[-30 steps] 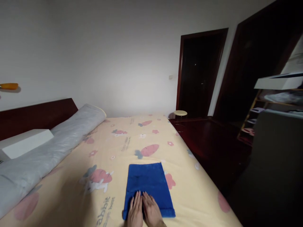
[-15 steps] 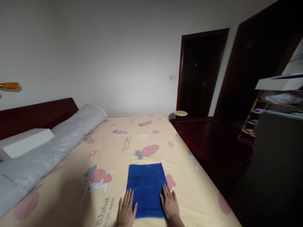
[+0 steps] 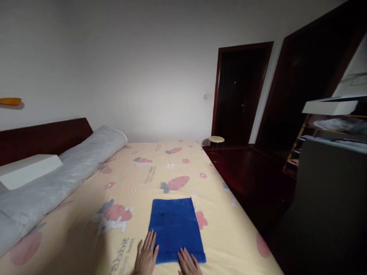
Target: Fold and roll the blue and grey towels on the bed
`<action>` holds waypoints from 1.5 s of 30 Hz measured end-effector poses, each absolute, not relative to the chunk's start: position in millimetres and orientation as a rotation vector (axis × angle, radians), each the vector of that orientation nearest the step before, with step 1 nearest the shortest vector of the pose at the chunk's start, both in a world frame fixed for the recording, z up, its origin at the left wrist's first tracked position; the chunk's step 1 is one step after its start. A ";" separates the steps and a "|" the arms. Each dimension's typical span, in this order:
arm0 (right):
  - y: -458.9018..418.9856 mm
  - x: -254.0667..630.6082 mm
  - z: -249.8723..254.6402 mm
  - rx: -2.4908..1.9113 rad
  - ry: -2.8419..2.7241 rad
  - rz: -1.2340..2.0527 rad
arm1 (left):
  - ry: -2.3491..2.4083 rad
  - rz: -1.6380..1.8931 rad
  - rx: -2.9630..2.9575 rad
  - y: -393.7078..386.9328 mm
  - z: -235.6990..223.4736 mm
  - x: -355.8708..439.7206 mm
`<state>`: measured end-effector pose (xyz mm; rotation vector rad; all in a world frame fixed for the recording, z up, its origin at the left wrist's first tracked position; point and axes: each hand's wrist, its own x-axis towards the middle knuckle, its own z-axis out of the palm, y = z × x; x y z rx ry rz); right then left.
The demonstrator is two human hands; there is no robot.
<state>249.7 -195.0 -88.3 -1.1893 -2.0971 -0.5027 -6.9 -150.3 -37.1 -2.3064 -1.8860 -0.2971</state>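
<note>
A folded blue towel (image 3: 174, 225) lies flat on a yellow bed sheet (image 3: 149, 179) printed with pink carrots and rabbits. My left hand (image 3: 146, 255) rests open and flat at the towel's near left edge, fingers stretched forward, touching the sheet and the towel's side. At the towel's near edge my right hand (image 3: 188, 262) lies open with its fingers flat on the cloth. Neither hand holds anything.
A rolled grey quilt (image 3: 57, 179) and a white box (image 3: 27, 171) lie along the dark wooden headboard at the left. Right of the bed is dark floor, a small round stool (image 3: 216, 139), a doorway (image 3: 239, 91) and a shelf unit (image 3: 329, 133).
From together at the towel's near middle, my hands spread out to its two sides. Since then the right hand has slid back to the towel's near edge.
</note>
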 end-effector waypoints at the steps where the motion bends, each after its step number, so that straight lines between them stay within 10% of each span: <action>1: -195.4 252.2 -87.2 -1.176 -2.117 -0.473 | -1.853 -0.327 -2.286 -151.1 -37.7 -10.6; 11: -214.9 252.8 -46.3 -1.360 -2.273 0.010 | -1.562 -0.540 -2.339 -196.2 -20.8 24.2; 45: -246.0 298.0 7.0 -1.611 -2.018 -0.004 | -2.024 -0.805 -2.175 -244.3 16.1 14.4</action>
